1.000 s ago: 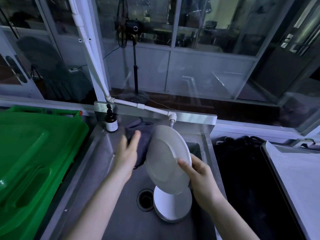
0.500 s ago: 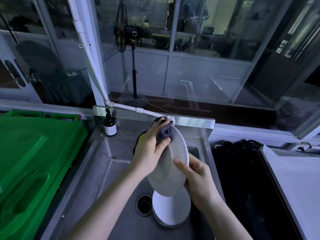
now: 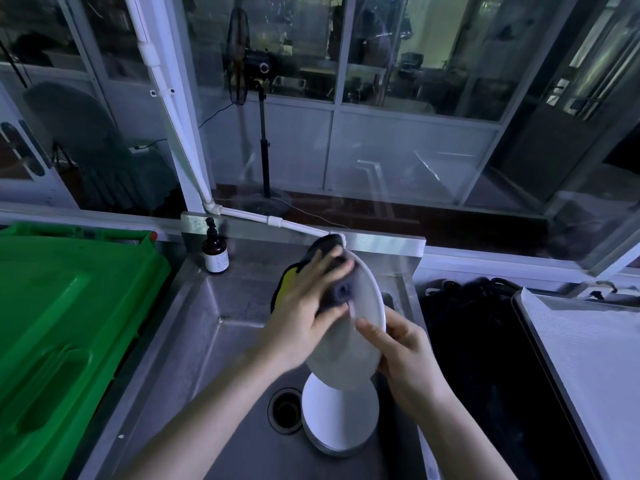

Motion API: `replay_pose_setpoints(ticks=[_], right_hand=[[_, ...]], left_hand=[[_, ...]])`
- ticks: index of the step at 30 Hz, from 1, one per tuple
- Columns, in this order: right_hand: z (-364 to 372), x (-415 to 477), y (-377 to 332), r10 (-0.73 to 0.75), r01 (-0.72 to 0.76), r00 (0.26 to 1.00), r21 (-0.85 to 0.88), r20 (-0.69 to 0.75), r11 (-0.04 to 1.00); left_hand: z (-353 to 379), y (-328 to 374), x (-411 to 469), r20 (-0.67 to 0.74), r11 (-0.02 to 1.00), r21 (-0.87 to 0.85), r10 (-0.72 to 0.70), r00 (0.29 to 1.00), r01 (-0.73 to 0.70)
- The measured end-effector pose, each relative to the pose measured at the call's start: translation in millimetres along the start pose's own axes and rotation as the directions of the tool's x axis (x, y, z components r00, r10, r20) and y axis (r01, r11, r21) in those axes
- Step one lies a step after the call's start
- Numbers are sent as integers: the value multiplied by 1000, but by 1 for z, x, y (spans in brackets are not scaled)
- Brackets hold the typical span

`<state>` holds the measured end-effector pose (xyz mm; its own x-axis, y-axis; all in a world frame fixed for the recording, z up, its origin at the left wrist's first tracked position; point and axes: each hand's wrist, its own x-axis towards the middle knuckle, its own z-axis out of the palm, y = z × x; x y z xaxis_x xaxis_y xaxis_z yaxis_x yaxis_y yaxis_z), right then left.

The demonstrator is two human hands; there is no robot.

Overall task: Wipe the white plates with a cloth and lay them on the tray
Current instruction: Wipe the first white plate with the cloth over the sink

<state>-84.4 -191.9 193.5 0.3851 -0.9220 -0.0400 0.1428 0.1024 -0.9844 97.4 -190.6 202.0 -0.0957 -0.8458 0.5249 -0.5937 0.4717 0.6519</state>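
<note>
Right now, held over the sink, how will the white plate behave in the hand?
Probably stiff: the plate shows no bend under the pressing cloth. Likely fragile if dropped onto the steel sink. Perhaps slippery: the right hand pinches only its rim.

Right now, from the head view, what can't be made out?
Head view only:
Dark cloth with a yellow patch: mostly under the left hand, blurred.
Tilted white round plate: far face turned away; right hand fingers hidden behind it.
Stack of white plates in the steel sink: count unclear, held plate overlaps it.
Brown pump bottle: label too small.
Grey metal tray: cut off by right edge.
</note>
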Motion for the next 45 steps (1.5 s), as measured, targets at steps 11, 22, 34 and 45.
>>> replay_pose_setpoints(ticks=[11,22,34,45], right_hand=[[-16,-8,-10,90,-94,996,167,28,981],[-26,9,-12,110,-24,982,481,-152,876],[-12,22,-35,97,36,973,554,-208,832],[-1,23,-35,136,22,968,606,-213,795]], left_hand=[[-12,-35,12,17,992,-54,-115,993,116],[30,-8,-41,-52,983,182,44,998,-34],[33,-1,-46,-106,981,193,39,994,-18],[33,10,-50,84,908,411,58,995,-88]])
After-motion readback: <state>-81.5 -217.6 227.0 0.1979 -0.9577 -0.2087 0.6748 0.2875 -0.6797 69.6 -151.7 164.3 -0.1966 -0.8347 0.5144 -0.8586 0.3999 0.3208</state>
